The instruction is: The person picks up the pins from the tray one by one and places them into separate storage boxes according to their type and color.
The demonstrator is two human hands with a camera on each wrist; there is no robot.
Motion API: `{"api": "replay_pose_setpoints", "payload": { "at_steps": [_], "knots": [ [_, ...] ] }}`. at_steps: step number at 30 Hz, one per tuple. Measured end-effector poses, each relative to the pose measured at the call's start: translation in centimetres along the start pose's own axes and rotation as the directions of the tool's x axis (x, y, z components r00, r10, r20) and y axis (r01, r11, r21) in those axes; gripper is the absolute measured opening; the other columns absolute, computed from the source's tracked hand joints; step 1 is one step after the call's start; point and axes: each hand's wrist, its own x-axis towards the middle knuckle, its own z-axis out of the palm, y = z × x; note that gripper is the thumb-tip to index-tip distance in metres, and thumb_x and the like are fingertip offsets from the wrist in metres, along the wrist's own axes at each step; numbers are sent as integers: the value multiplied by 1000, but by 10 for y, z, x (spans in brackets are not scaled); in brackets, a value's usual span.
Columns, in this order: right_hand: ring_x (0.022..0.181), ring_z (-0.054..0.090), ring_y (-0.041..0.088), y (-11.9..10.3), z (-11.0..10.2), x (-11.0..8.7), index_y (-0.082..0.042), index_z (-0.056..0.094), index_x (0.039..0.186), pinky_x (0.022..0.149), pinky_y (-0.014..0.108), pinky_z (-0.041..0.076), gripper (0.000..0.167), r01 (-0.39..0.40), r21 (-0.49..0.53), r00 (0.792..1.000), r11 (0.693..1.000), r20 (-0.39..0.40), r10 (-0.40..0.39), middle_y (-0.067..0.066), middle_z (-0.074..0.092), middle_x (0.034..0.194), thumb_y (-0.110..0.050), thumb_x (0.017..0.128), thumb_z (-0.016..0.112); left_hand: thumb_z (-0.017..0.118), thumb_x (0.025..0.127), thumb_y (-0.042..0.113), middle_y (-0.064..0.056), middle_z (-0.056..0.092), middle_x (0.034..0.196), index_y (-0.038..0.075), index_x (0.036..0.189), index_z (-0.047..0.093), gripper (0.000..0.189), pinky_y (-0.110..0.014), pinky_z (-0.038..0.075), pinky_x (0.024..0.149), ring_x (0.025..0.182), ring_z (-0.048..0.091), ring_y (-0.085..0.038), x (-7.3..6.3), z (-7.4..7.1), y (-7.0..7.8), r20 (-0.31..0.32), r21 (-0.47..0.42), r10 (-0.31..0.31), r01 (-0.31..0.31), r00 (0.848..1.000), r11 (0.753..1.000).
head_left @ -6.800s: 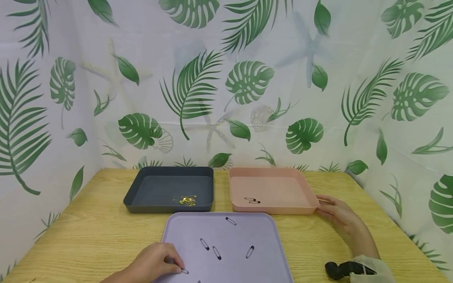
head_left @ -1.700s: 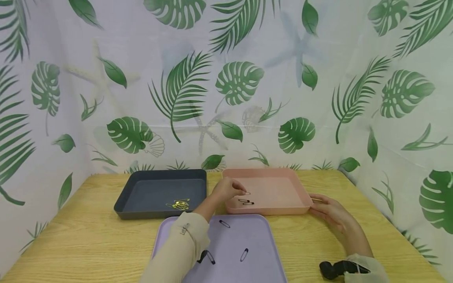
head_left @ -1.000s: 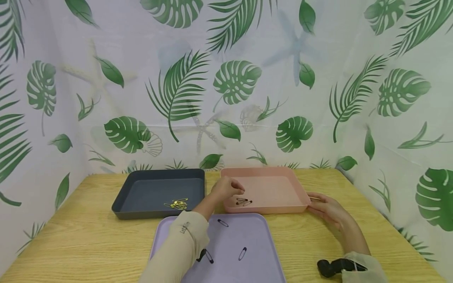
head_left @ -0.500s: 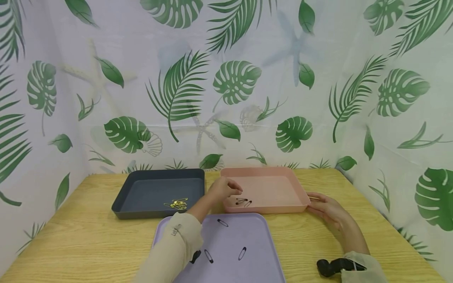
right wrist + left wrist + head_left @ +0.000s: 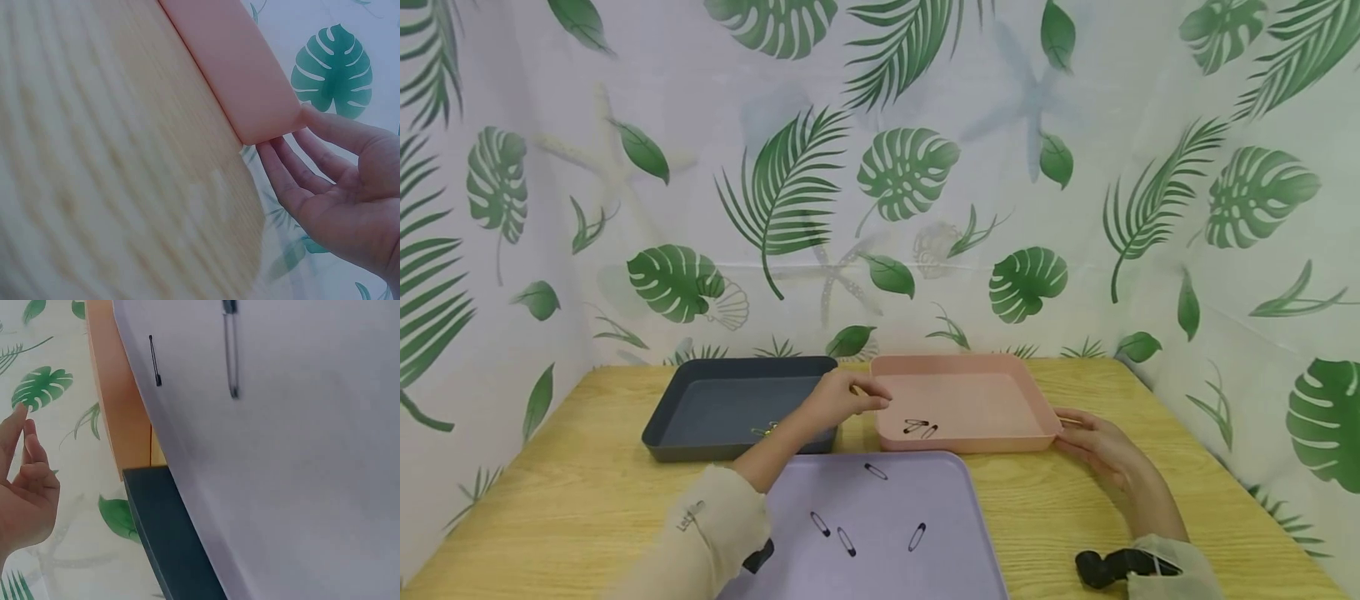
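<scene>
My left hand (image 5: 842, 398) hangs over the near left corner of the pink tray (image 5: 970, 445), holding nothing, its fingertips loosely bent. Below and right of its fingertips, three black safety pins (image 5: 916, 427) lie together in that tray. At the tray's right end, my right hand (image 5: 1105, 454) touches the outer wall with fairly straight fingers (image 5: 284, 172). Several black safety pins (image 5: 846, 542) lie spread over the purple tray (image 5: 887, 575) in front. Brass-coloured safety pins (image 5: 769, 429) sit in the dark grey tray (image 5: 715, 408), partly hidden by my left arm.
All three trays stand on a wood-grain table (image 5: 565, 492). A white cloth (image 5: 970, 292) with green leaf prints hangs behind and at both sides. Black straps with cameras are on both wrists, the right one's camera (image 5: 1097, 569) close to the tabletop.
My left hand lifted a black safety pin from the purple tray, let it go among the two in the pink tray, and has drawn back leftward. My right hand stays at the pink tray.
</scene>
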Motion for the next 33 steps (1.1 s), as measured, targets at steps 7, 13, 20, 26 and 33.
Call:
{"api": "replay_pose_setpoints", "payload": {
  "at_steps": [7, 13, 20, 26, 33],
  "knots": [
    [100, 57, 12, -1, -2, -1, 17, 18, 137, 88, 29, 45, 57, 19, 36, 1000, 999, 1, -19, 12, 51, 121, 1, 93, 50, 71, 82, 17, 2, 67, 87, 9, 89, 74, 12, -23, 37, 48, 53, 41, -11, -34, -17, -7, 67, 62, 36, -40, 997, 997],
    [101, 57, 12, 1, -6, -1, 16, 16, 138, 90, 29, 44, 59, 4, 21, 1000, 1000, 1, -4, 9, 51, 120, 1, 93, 50, 72, 80, 16, 4, 66, 89, 9, 89, 74, 11, -22, 44, 56, 67, 53, -12, -63, -22, -25, 164, 9, 36, -38, 986, 999],
    [102, 56, 12, 3, -6, 0, 16, 15, 138, 90, 29, 44, 58, 2, 31, 1000, 1000, 16, -2, 7, 52, 120, 0, 93, 50, 71, 81, 15, 5, 66, 84, 12, 90, 74, 10, -24, 46, 57, 66, 56, -12, -85, -21, -42, 264, -11, 2, 1, 965, 1000],
    [101, 57, 12, 4, -4, 1, 16, 17, 138, 89, 29, 45, 58, 8, 44, 1000, 999, 23, -9, 5, 53, 117, 1, 93, 50, 73, 77, 8, 3, 68, 84, 7, 89, 74, 12, -20, 46, 57, 68, 58, -8, -96, -17, -52, 341, -36, 34, -23, 939, 999],
    [99, 57, 11, 4, -3, 2, 17, 19, 137, 88, 28, 45, 56, 13, 61, 1000, 998, 28, -14, 2, 56, 113, 2, 93, 50, 75, 75, 5, 5, 67, 83, 5, 87, 73, 12, -18, 47, 61, 72, 56, -3, -103, -11, -60, 379, -54, 66, -49, 923, 997]
  ]
}}
